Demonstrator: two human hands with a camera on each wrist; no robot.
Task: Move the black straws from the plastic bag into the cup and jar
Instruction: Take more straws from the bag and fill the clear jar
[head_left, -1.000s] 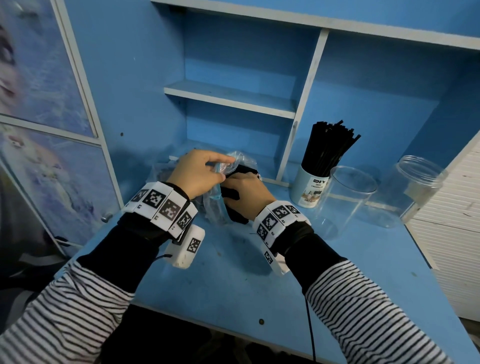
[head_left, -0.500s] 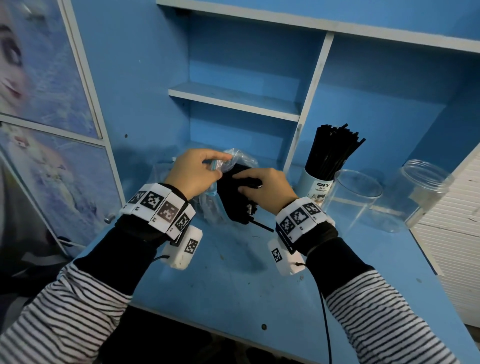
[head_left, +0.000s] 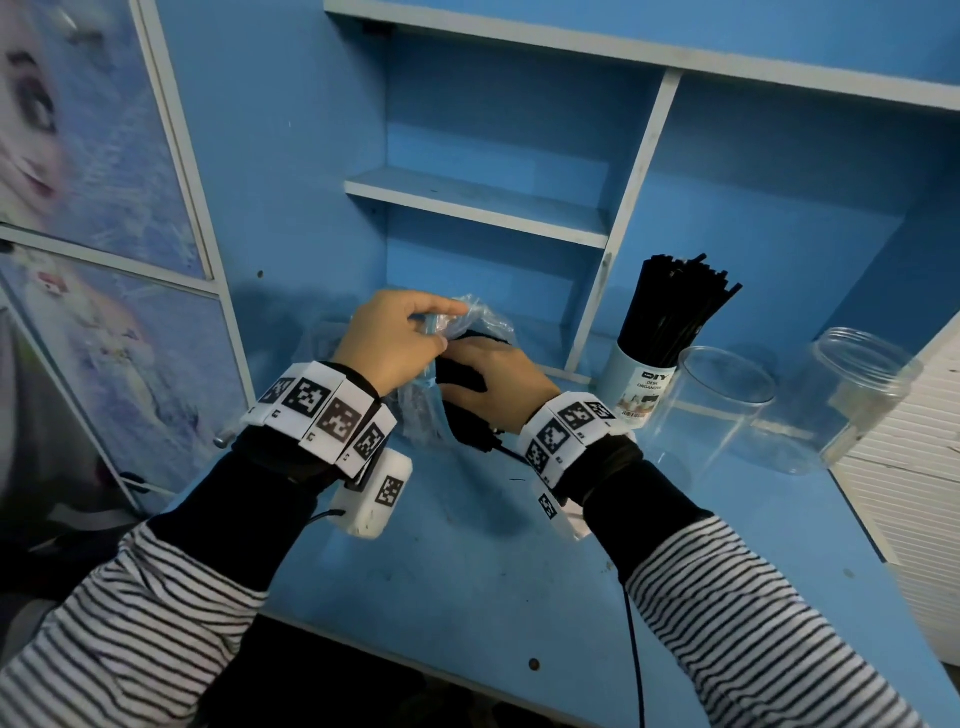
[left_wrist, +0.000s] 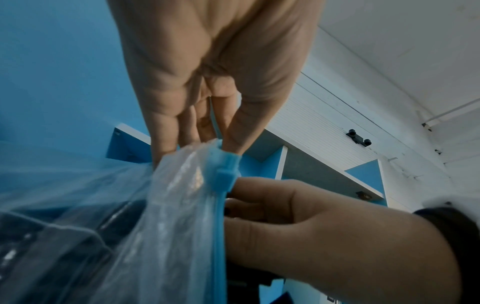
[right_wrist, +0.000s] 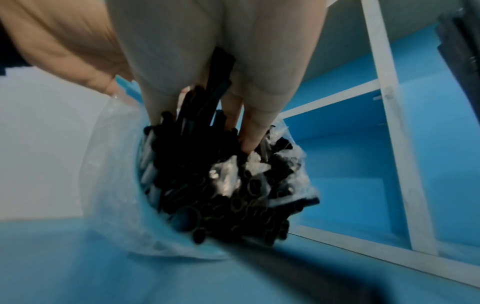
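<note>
A clear plastic bag with a blue zip strip is held up at the back of the blue desk. My left hand pinches its rim near the zip slider. My right hand reaches into the bag's mouth, its fingers curled round a bunch of black straws; their lower ends poke out below it. More black straws stand in a white cup to the right. A clear jar stands next to the cup and holds nothing.
A second clear jar lies tilted at the far right near a white slatted panel. Blue shelves and a white divider rise behind the bag. The desk's front edge is close to me.
My right hand, which had drawn back to the right with the straw bunch, is again close against the bag's mouth beside my left hand. The left hand keeps its pinch on the rim.
</note>
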